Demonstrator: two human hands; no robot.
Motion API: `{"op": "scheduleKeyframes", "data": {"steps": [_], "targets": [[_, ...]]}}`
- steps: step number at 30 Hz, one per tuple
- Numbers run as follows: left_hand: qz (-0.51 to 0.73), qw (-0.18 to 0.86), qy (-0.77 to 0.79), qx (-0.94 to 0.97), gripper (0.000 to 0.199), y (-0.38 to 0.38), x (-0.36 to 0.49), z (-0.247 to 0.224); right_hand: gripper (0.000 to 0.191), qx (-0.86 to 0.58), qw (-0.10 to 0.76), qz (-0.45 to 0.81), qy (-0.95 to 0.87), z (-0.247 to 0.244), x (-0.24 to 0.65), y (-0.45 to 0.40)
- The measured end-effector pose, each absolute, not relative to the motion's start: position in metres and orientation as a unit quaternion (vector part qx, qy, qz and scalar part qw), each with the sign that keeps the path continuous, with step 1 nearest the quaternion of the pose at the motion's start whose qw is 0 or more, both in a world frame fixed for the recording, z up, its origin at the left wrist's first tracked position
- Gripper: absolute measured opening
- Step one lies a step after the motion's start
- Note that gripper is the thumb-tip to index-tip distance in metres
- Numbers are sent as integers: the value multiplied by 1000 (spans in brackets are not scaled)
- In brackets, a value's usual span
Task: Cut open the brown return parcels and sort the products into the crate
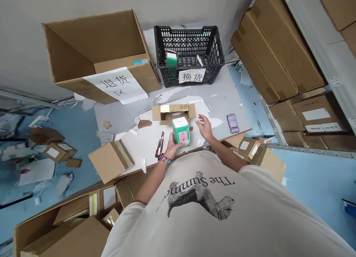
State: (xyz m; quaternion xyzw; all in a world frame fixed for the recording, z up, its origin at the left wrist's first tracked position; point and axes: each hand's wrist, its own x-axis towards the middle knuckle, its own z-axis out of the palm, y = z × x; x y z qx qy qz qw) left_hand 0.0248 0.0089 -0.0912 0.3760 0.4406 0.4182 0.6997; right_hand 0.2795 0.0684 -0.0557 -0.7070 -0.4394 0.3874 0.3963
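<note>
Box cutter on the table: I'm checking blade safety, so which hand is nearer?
Left. The left hand, holding the green-and-white box, is just right of the box cutter; the right hand is farther right, past that box.

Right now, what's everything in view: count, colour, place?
Table: 1, grey, centre
Large carton: 1, brown, back left
Crate: 1, black, back centre
Boxes: 2, green and white, crate, left hand
Open carton: 1, brown, table centre
Closed carton: 1, brown, table left
Cutter: 1, red and black, by left hand
Blurred item: 1, purple, table right
Shelf: 1, grey, right
Other cartons: many, brown, shelf and floor
Shirt: 1, pale, foreground
Left hand: 1, holding one box
Right hand: 1, empty
</note>
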Motion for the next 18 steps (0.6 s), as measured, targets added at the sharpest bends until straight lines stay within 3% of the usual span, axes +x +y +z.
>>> {"op": "scheduleKeyframes", "data": {"steps": [6, 11, 18], "targets": [[397, 704, 466, 361, 94, 8, 54, -106, 66, -576, 380, 560, -460, -21, 271, 38], [405, 651, 520, 376, 95, 16, 68, -126, 67, -575, 328, 555, -504, -20, 281, 34], [404, 573, 552, 451, 78, 22, 72, -144, 52, -592, 255, 465, -607, -39, 296, 30]]}}
